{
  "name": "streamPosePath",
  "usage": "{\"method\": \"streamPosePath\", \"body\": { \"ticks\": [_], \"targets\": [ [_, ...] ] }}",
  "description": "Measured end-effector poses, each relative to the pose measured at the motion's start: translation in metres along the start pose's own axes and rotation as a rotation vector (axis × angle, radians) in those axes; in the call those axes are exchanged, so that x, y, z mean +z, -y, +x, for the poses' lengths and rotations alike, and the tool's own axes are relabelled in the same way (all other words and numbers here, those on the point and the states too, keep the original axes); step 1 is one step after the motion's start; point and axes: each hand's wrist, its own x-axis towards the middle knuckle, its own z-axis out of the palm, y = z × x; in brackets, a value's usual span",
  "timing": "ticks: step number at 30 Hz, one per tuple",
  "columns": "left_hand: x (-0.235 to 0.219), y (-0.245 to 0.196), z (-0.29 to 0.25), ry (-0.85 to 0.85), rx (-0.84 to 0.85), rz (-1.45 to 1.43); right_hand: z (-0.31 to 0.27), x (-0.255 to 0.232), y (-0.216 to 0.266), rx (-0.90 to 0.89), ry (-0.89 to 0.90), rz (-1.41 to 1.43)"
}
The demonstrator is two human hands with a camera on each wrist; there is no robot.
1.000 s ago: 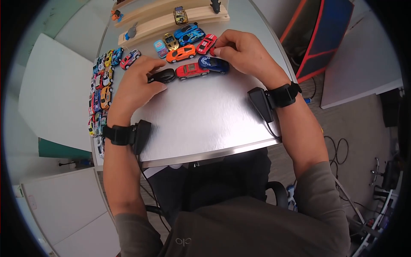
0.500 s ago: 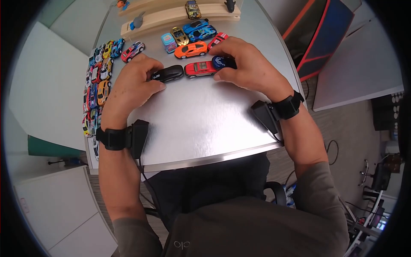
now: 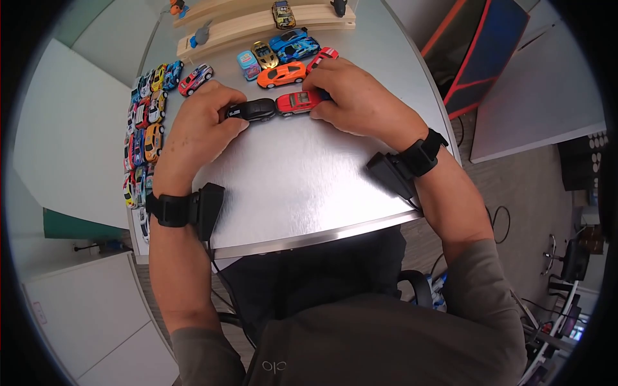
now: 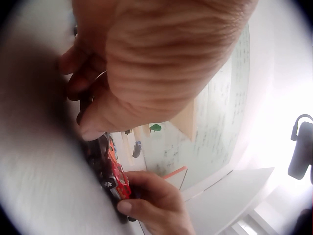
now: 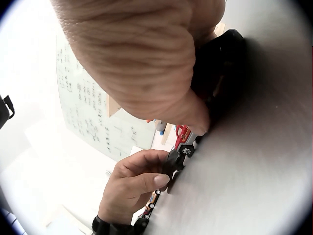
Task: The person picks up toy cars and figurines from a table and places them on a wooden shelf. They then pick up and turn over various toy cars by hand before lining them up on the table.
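Observation:
My left hand (image 3: 196,128) holds the rear of a black toy car (image 3: 259,109) between thumb and fingers. End to end with it stands a red toy car (image 3: 296,101). At the red car's right end, my right hand (image 3: 360,100) grips a dark blue toy car (image 3: 324,94), mostly hidden under the fingers. In the left wrist view, the red car (image 4: 121,180) lies by my right hand (image 4: 159,201). The right wrist view has my left hand (image 5: 134,182) pinching the black car (image 5: 171,164), with the red car (image 5: 182,137) beyond.
Behind the row stand an orange car (image 3: 282,75), a gold car (image 3: 264,55), blue cars (image 3: 297,47) and a small blue-pink vehicle (image 3: 248,65). Rows of toy cars (image 3: 154,141) line the left edge. Wooden racks (image 3: 244,27) stand at the back.
My right hand has left the small red item near the back car and come round the dark blue car. Over the last half second it moved left, closing the gap between the red and black cars.

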Motion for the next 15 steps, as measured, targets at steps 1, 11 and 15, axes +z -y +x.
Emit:
{"method": "streamPosePath", "body": {
  "ticks": [1, 11, 15],
  "targets": [
    [0.000, 0.000, 0.000, 0.000, 0.004, 0.000, 0.000, 0.001, 0.000, -0.005, 0.001, 0.012],
    [0.004, 0.006, 0.002, 0.014, 0.046, -0.047, -0.001, 0.010, 0.000, -0.051, -0.057, 0.091],
    [0.012, 0.007, 0.004, 0.009, 0.089, -0.117, 0.000, 0.010, 0.000, -0.037, -0.064, 0.094]
  ]
}}
